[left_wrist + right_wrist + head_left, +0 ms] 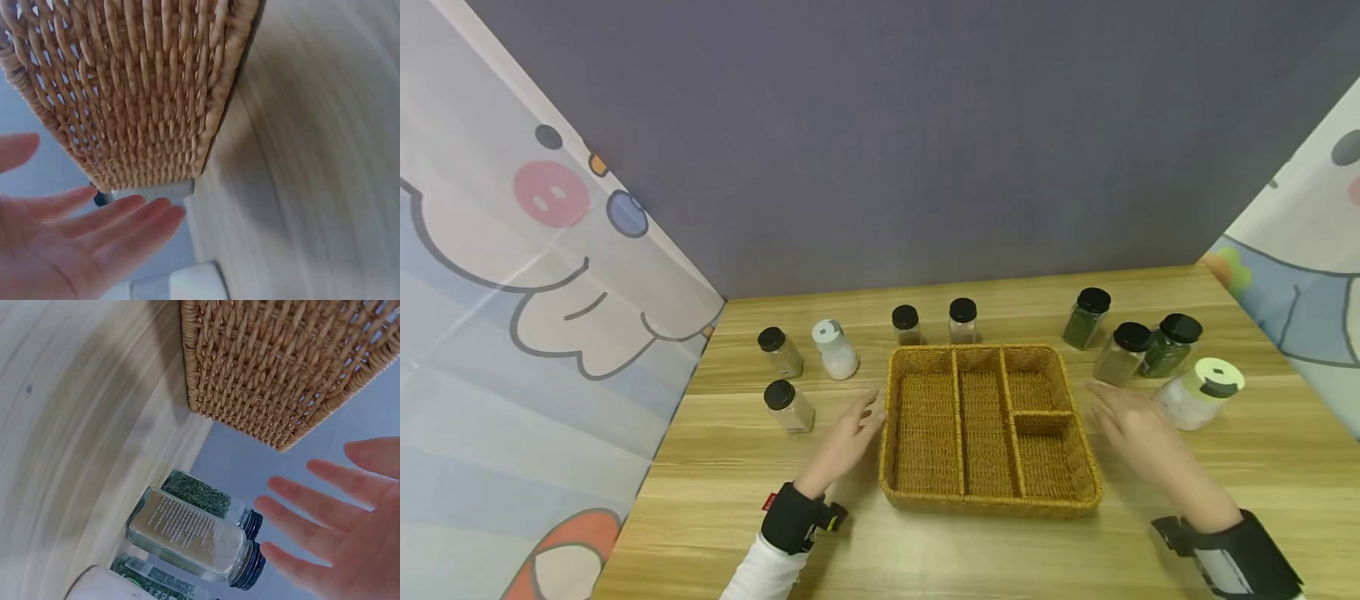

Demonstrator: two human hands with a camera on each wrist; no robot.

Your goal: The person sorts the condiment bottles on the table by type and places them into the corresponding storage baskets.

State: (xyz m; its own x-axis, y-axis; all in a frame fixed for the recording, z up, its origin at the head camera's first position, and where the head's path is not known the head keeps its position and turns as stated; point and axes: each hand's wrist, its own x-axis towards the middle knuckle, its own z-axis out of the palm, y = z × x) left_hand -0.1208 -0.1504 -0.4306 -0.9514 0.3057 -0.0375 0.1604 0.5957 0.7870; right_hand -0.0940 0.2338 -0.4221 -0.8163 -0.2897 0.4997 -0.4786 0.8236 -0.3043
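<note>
A woven wicker basket (961, 425) divided into several compartments lies on the wooden table, with nothing in it. My left hand (848, 437) is beside its left wall, fingers fairly straight and holding nothing. In the left wrist view, that hand's fingers (125, 231) spread apart close to the wicker side. Over at the right wall is my right hand (1138, 429), its fingers extended and its palm bare. Nearest to it stand a spice jar of tan powder (1118, 360) and a white shaker with a pale green lid (1197, 393).
Two black-lidded jars of green herbs (1086, 320) (1169, 343) stand at the right. Behind the basket are two more jars (906, 325) (962, 321). On the left stand two powder jars (784, 354) (792, 408) and a white-lidded shaker (837, 352). A grey panel (910, 167) rises behind.
</note>
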